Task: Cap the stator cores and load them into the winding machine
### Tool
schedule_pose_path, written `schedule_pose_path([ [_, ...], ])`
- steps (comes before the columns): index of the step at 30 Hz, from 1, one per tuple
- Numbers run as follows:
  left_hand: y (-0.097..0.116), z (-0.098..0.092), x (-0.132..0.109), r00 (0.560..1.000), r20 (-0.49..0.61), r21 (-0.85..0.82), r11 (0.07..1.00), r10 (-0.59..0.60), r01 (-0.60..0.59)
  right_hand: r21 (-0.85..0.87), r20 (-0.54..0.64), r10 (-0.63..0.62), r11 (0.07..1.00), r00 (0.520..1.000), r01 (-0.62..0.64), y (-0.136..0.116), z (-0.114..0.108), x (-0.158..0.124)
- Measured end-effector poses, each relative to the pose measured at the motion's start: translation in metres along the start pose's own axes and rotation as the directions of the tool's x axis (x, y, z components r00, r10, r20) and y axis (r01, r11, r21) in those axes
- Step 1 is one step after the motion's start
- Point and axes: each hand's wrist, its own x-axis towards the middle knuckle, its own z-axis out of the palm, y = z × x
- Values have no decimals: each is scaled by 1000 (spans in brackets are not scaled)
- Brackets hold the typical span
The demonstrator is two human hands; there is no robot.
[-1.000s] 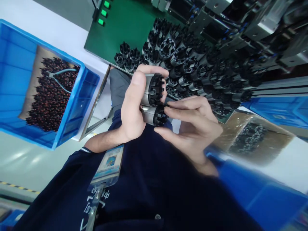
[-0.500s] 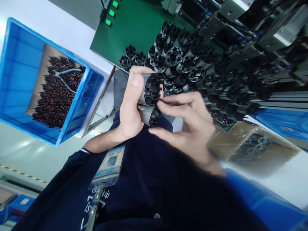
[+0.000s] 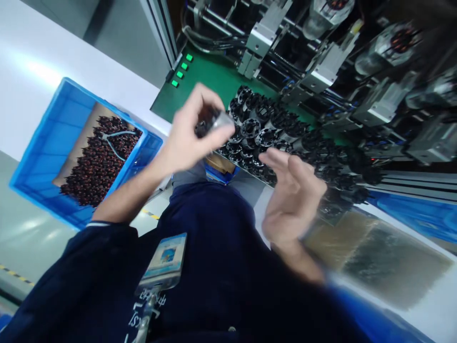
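Observation:
My left hand (image 3: 189,128) is closed around a motor stator (image 3: 222,121), a grey metal cylinder with dark end parts. It is held over the near left edge of the green bench top (image 3: 203,71). Blur and my fingers hide whether a second stator is in that hand. My right hand (image 3: 293,195) is in the air near the bench's front edge, fingers loosely apart, with nothing visible in it. Beyond and between both hands stands a dense cluster of similar stators (image 3: 266,138) with black slotted ends.
A blue bin (image 3: 76,126) at left holds many copper-wound parts (image 3: 96,166) and a pale looped tie. Machine fixtures (image 3: 260,43) line the bench's far side. Green buttons (image 3: 180,74) are at its left. A plastic-wrapped carton (image 3: 385,257) lies at right.
My hands have moved apart. My left hand has turned and shifted up-left with what it holds; my right hand has left the stators there. The view has swung, showing more of the machine.

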Motion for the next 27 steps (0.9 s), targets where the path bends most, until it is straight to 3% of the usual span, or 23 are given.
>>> schedule_pose_path([
  [1, -21, -12, 27, 999, 27, 166, 985, 36, -40, 9, -36, -2, 1000, 999, 2, 3, -7, -7],
  [3, -69, -27, 82, 986, 158, 500, 857, 53, -126, 17, -98, -29, 999, 995, 31, 7, -18, -19],
  [6, -138, -24, 148, 962, 268, 632, 763, -50, -136, -25, -27, -56, 998, 998, 55, 4, -21, -29],
  [9, -188, -4, 181, 895, 424, 682, 700, -143, -211, -62, 146, -17, 998, 989, 26, -3, -18, -33],
  [12, -215, 11, 184, 828, 544, 653, 689, -138, -315, -73, 265, 24, 997, 964, -5, -3, -18, -35],
  [15, -225, 12, 174, 782, 619, 568, 730, -74, -381, -95, 291, 67, 995, 954, -41, 2, -20, -32],
  [19, -221, 6, 151, 737, 676, 511, 732, -17, -452, -144, 351, 49, 990, 935, 3, 6, -18, -19],
  [23, -213, 4, 130, 705, 707, 517, 718, -52, -466, -218, 486, 19, 971, 874, 100, 4, -10, -4],
  [27, -203, 6, 115, 720, 687, 550, 716, -95, -430, -266, 587, 19, 949, 809, 170, 3, 0, -2],
])
